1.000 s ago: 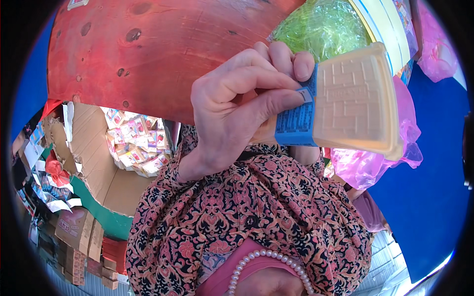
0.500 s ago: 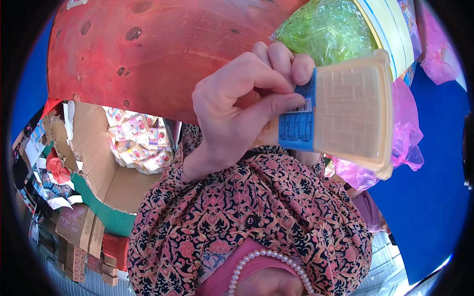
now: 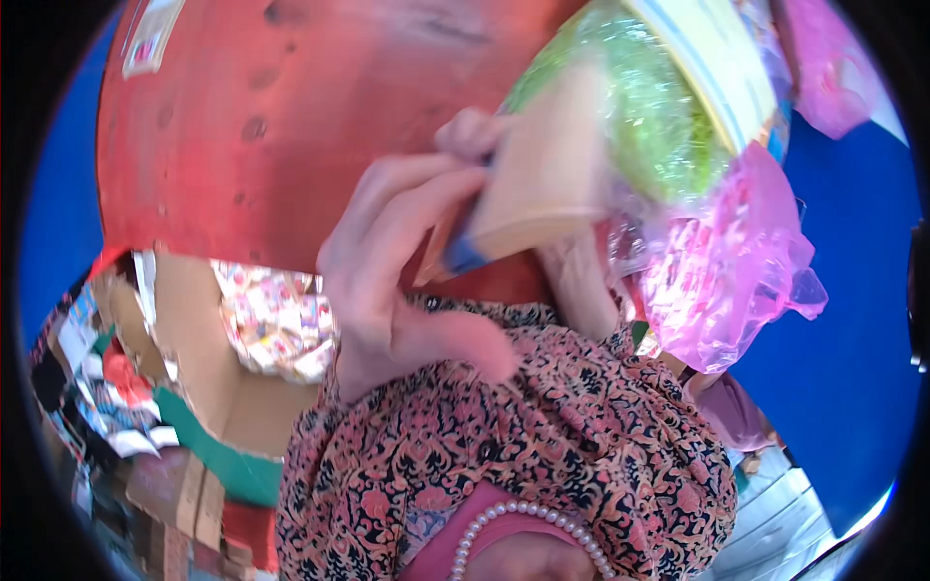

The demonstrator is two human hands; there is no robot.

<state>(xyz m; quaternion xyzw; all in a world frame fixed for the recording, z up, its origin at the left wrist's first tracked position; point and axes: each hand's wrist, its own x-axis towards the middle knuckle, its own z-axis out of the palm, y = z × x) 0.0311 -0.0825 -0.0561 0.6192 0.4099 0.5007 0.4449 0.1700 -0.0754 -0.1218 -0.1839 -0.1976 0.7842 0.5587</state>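
A tapered, tan plastic container (image 3: 552, 160) with a blue label band is blurred by motion, tilted above the red table (image 3: 223, 174). My right hand (image 3: 572, 266) holds it from behind; only the wrist and lower hand show clearly, while the container covers most of the grip. To its left is my left hand (image 3: 387, 261), open, its thumb spread well away from the fingers. The left fingertips reach the label side of the container; whether they touch it cannot be told through the blur.
Clear-wrapped green strands (image 3: 668, 136) lie at the far right beside a pale striped sheet (image 3: 717, 68). A pink plastic bag (image 3: 727, 261) hangs near the table's right side. At left, a cardboard box (image 3: 257, 407) contains many small packets (image 3: 276, 320). A small packet (image 3: 150, 44) lies far left.
The container has swung left and tilted, turning its broad base upward. My left thumb has come off the label and spread out, and the left hand has shifted left and nearer.
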